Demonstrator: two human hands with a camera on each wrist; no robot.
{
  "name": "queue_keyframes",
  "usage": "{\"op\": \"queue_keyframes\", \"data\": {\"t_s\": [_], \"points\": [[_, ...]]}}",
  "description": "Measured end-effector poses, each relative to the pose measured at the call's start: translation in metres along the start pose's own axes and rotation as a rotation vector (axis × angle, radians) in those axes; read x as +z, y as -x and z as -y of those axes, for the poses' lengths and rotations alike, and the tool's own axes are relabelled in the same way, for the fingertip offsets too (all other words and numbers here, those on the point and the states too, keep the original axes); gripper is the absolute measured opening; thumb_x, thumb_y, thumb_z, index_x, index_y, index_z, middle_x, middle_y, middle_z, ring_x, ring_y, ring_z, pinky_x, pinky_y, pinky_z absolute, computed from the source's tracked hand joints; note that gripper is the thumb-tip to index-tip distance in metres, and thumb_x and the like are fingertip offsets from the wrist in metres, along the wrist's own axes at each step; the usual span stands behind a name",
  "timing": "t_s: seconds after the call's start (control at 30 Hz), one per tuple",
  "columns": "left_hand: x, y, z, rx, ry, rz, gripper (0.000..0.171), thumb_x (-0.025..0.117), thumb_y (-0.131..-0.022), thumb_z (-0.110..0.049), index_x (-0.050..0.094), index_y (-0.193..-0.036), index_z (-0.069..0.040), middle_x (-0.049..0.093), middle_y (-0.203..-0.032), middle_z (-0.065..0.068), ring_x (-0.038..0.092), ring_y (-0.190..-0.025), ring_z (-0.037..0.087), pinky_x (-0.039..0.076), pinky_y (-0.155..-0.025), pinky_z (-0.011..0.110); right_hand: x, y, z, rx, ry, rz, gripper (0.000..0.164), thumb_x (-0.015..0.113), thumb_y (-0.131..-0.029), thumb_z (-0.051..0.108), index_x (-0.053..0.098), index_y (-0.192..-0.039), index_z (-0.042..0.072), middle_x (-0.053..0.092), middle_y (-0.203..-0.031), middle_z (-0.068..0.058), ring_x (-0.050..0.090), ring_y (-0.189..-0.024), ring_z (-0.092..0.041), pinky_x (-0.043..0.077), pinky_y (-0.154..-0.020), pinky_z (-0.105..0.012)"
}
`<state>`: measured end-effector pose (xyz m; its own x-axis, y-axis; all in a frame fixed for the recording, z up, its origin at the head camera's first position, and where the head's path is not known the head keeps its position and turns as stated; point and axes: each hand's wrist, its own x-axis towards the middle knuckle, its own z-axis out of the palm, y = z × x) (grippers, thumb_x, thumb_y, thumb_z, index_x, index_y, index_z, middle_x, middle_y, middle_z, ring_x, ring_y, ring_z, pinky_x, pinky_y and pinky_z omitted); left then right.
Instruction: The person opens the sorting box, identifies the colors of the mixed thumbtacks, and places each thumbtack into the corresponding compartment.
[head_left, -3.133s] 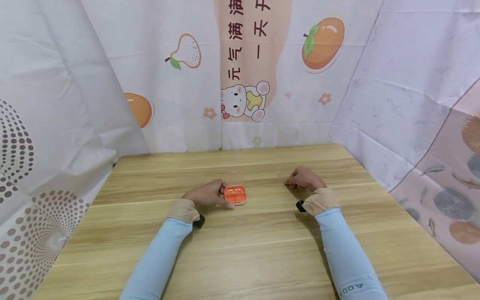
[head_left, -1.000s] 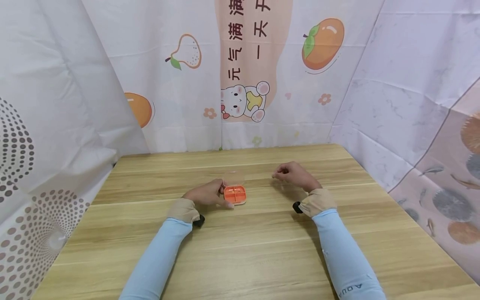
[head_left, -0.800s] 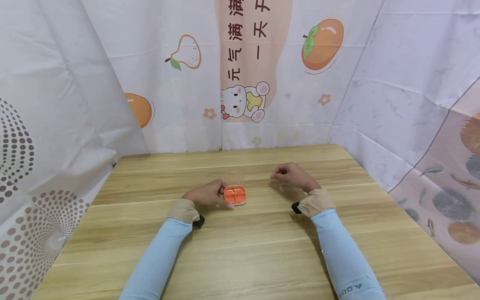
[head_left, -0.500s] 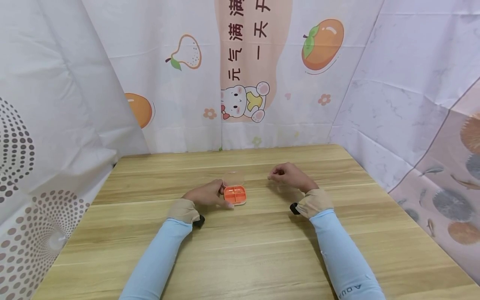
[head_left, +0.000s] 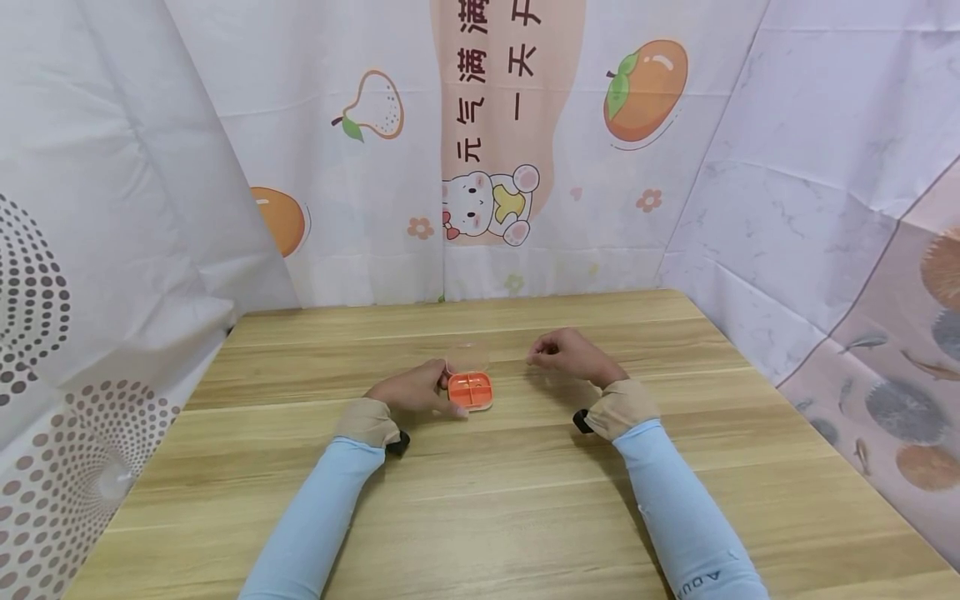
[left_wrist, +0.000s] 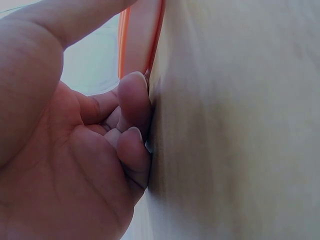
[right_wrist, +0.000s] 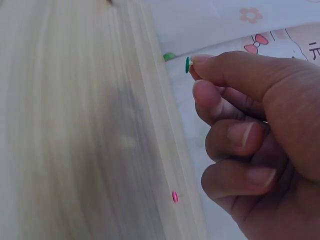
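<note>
In the head view, my left hand (head_left: 412, 390) holds a small orange pill box (head_left: 480, 400) by its left side, with the thumb along the near edge. Several divided compartments face up in it, and its clear lid (head_left: 467, 358) is swung open toward the back. A tiny speck shows in a back compartment. To the right of the box, above the tabletop, is my right hand (head_left: 573, 354). Its thumb and index finger pinch a small green disc-headed pin (right_wrist: 188, 64) at its pale stem; the other fingers are curled.
A small pink disc-headed pin (right_wrist: 175, 196) lies on the wooden table (head_left: 480, 500), visible in the right wrist view. Printed curtains (head_left: 360, 192) hang behind the table and along both sides.
My right hand has risen from the tabletop with the green pin and moved left toward the pill box, slowly in the last second. The left hand and the box stay in place.
</note>
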<state>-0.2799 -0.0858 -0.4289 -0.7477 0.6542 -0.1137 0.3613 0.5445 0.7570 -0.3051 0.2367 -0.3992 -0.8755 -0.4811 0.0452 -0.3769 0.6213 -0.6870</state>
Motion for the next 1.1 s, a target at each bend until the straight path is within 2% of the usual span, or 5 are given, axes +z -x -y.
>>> {"op": "queue_keyframes", "data": {"t_s": [0.43,0.7,0.97,1.1], "points": [[0.000,0.001,-0.002,0.005,0.016,0.008,0.063,0.082,-0.076,-0.036,0.050,-0.120,-0.004,0.060,-0.104,0.004,0.050,-0.090,0.018,0.043,-0.077,0.029,0.006,-0.002,0.011,-0.004,-0.052,0.059,0.017,0.064,-0.095,0.027,0.071,-0.097,0.011,0.064,-0.088,-0.020,0.052,-0.072,-0.020,0.040,-0.061,-0.029],[-0.001,0.002,-0.002,-0.006,0.011,0.007,0.064,0.083,-0.076,-0.038,0.050,-0.119,-0.005,0.060,-0.104,0.004,0.050,-0.090,0.018,0.043,-0.077,0.029,0.009,-0.004,0.016,-0.022,-0.034,0.065,0.011,0.063,-0.096,0.021,0.071,-0.097,0.013,0.065,-0.084,-0.016,0.052,-0.070,-0.017,0.041,-0.061,-0.028],[-0.001,0.002,-0.002,-0.027,0.004,0.002,0.067,0.083,-0.075,-0.040,0.049,-0.121,-0.005,0.058,-0.106,0.003,0.051,-0.093,0.018,0.043,-0.080,0.030,0.013,-0.006,0.019,-0.053,-0.018,0.079,0.016,0.063,-0.096,0.021,0.072,-0.100,0.008,0.070,-0.092,-0.012,0.054,-0.074,-0.016,0.044,-0.064,-0.028],[-0.002,0.003,-0.004,-0.031,0.003,0.001,0.067,0.083,-0.075,-0.040,0.049,-0.120,-0.005,0.058,-0.107,0.004,0.051,-0.093,0.019,0.043,-0.080,0.030,0.015,-0.007,0.021,-0.072,-0.006,0.081,0.013,0.064,-0.095,0.022,0.073,-0.096,0.012,0.068,-0.086,-0.011,0.052,-0.071,-0.016,0.042,-0.061,-0.028]]}}
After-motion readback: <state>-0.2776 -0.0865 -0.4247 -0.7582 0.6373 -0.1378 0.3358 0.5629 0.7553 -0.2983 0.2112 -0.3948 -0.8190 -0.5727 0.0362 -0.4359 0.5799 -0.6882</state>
